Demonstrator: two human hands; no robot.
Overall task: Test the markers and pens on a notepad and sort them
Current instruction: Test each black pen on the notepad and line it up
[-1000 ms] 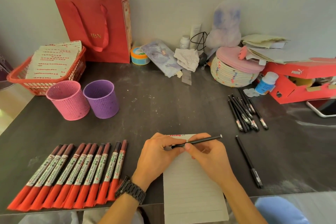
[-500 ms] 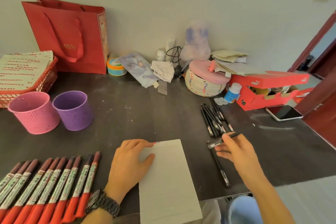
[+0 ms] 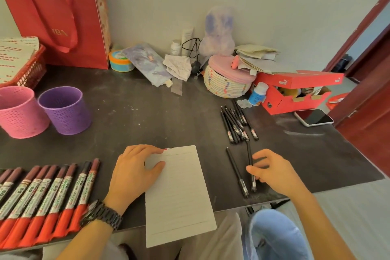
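Head view: right hand [image 3: 274, 173] pinches a black pen [image 3: 249, 152]; left hand [image 3: 133, 173] presses flat on notepad [image 3: 179, 196].

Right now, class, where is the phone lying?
In the head view the phone lies far right on the dark table, just in front of the red shoebox, right of the black pens.

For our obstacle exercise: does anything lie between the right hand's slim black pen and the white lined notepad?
A second slim black pen lies on the dark table between the held pen in the right hand and the notepad.
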